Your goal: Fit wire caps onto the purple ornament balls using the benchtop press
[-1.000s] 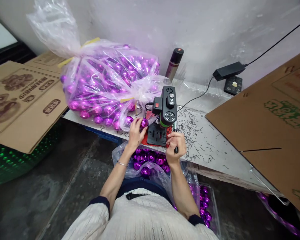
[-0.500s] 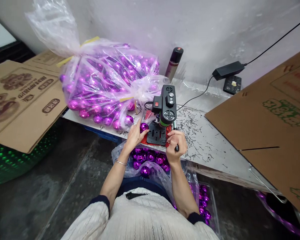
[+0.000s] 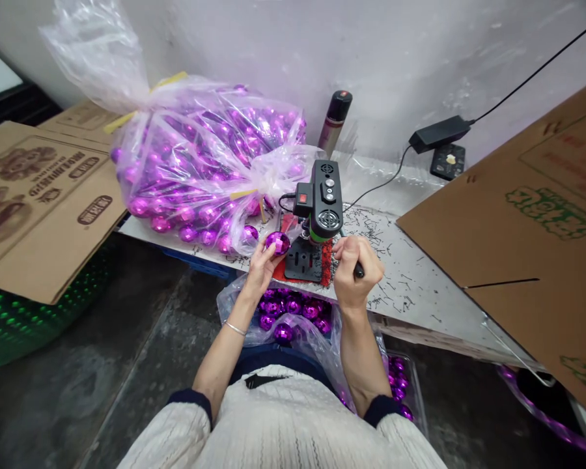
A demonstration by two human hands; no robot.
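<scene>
Between the thumb and fingers of my left hand [image 3: 262, 266] is a shiny purple faceted ball [image 3: 277, 243], held just left of a small black bench press [image 3: 326, 198]. My right hand [image 3: 356, 268] is wrapped round the press's lever handle [image 3: 359, 270], whose dark end shows past the fingers. The press's slotted black base plate [image 3: 303, 259] lies on a red mat [image 3: 327, 262]. Below the table edge, more purple balls [image 3: 293, 305] lie in an open clear plastic bag [image 3: 234, 312] by my lap.
A tied clear bag of purple balls [image 3: 200, 163] lies behind on the left. Scattered dark pins [image 3: 395, 273] cover the table's right part. A spray can [image 3: 335, 120] and a power adapter [image 3: 439, 133] are by the wall. Cardboard boxes stand left [image 3: 43, 189] and right [image 3: 527, 215].
The ball in my left hand has risen slightly and turned more into view beside the press. My right hand has swung the lever handle outward to the right and a little up.
</scene>
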